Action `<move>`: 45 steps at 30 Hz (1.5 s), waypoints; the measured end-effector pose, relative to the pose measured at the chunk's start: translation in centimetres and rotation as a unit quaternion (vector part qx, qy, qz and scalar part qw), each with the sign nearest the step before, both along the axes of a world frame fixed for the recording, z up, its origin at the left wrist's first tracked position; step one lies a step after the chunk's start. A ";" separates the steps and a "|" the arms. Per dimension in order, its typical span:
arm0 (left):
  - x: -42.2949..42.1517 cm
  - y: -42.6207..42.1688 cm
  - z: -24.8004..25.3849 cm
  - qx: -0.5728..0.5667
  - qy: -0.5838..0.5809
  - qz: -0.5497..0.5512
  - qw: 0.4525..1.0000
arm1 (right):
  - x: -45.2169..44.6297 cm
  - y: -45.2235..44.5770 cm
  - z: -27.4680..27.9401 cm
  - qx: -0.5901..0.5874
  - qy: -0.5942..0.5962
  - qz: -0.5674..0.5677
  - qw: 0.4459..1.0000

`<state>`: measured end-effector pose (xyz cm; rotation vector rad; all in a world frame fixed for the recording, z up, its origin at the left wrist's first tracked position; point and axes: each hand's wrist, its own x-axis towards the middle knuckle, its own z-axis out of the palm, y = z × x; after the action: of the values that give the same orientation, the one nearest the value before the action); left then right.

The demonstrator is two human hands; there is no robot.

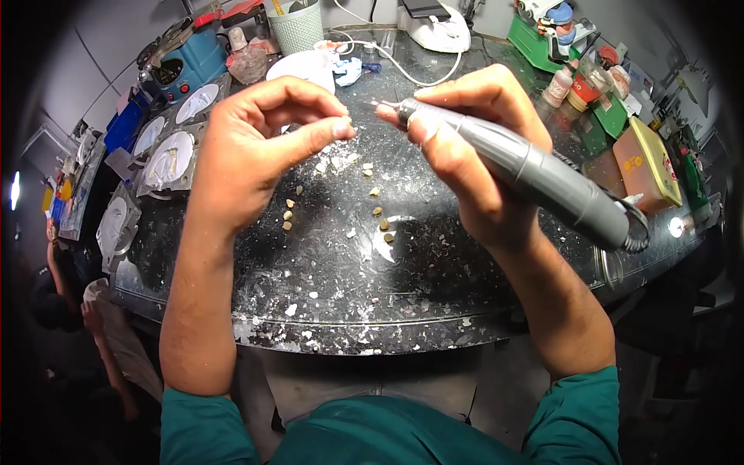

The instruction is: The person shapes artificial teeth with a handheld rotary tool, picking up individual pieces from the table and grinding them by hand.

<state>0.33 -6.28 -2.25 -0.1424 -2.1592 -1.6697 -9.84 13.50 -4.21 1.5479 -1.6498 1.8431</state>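
My right hand (484,147) is wrapped round a grey rotary handpiece (527,170), whose thin tip (380,103) points left toward my left hand. The thumb and index finger of my left hand (271,139) are pinched together; something tiny may be at the fingertips, too small to make out. A small gap separates the tip from those fingers. Below and between the hands, several small yellowish tooth-like pieces (375,191) lie in a curved row on the black table (325,263), among white chips and dust.
At the left are white plaster discs in trays (169,159) and a blue machine (190,66). A basket (298,29) and a white device (434,29) with a cable stand at the back. Bottles, green boxes and a yellow-lidded container (647,167) line the right. Another person's arm (58,267) shows far left.
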 end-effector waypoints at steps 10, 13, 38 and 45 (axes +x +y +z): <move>-0.3 1.1 -1.0 0.202 0.018 -0.065 0.977 | 0.2 -0.1 0.1 -0.037 0.079 -0.028 0.996; -0.2 1.0 -1.2 0.223 0.001 -0.089 0.971 | 0.4 -0.1 0.2 -0.031 0.089 -0.024 0.995; -0.4 2.7 -2.7 0.322 0.062 -0.098 0.940 | 1.0 -0.3 -0.2 -0.013 0.021 0.016 1.000; -0.4 2.6 -2.9 0.327 0.060 -0.098 0.938 | 1.2 -0.2 0.0 -0.004 0.036 0.017 0.999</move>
<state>-0.04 -3.66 -5.18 -0.2614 -1.4363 -2.3297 -8.63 13.25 -4.26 1.6285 -1.5917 1.7866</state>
